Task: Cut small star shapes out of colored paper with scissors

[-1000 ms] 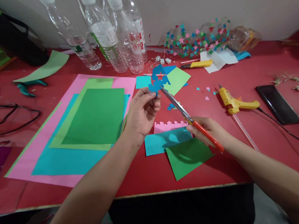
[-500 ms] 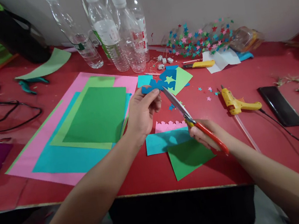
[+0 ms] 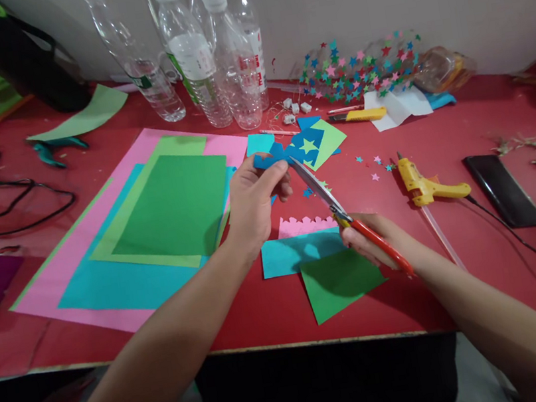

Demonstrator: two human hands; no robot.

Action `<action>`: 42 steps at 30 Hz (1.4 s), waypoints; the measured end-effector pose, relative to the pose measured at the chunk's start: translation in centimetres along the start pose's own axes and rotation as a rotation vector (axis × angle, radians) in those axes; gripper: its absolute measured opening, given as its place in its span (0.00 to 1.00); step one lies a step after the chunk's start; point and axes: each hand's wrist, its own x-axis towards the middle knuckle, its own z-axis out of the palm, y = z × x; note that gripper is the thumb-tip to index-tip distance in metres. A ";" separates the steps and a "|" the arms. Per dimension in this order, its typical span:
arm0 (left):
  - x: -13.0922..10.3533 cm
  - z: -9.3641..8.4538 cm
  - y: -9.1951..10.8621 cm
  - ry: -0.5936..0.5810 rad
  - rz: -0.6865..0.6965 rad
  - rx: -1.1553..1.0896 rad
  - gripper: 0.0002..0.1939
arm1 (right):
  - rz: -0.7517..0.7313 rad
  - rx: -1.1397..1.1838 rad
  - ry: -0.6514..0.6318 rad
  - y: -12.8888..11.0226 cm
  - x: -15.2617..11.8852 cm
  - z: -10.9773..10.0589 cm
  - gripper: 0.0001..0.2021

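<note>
Between the thumb and fingers of my left hand (image 3: 261,188) is a strip of blue paper (image 3: 269,158) with a jagged cut edge. My right hand (image 3: 374,239) is wrapped round the red handles of a pair of scissors (image 3: 319,190). The blade tips meet the blue paper right beside my left fingertips. Below lie a pink strip with a notched edge (image 3: 304,224), a light blue sheet (image 3: 286,257) and a dark green sheet (image 3: 341,284). Behind the hands rest blue and light green scraps (image 3: 332,138) with star shapes.
Stacked coloured sheets (image 3: 173,208) cover the table's left half. Several plastic bottles (image 3: 232,65) stand at the back, near a star-covered clear bottle (image 3: 364,69) on its side. A yellow cutter (image 3: 361,116), glue gun (image 3: 419,185) and black phone (image 3: 503,189) lie to the right.
Hardly anything differs. The scissors' handles have shifted very slightly to the right, and the blue strip is turned a little in my left fingers.
</note>
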 end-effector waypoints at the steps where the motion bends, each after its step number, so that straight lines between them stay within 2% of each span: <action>1: 0.0 0.0 0.0 -0.006 -0.004 0.001 0.06 | -0.002 -0.003 -0.001 0.0 0.0 0.0 0.21; 15: -0.1 0.1 -0.1 -0.029 -0.070 -0.052 0.05 | -0.043 -0.047 0.000 0.2 0.1 -0.1 0.21; 30: 0.0 0.2 0.0 -0.025 -0.079 -0.038 0.05 | -0.029 -0.049 0.018 0.4 0.1 0.0 0.22; 42: 1.0 -0.8 0.0 -0.124 0.045 0.044 0.06 | -0.021 -0.083 0.026 -0.1 0.2 -0.3 0.22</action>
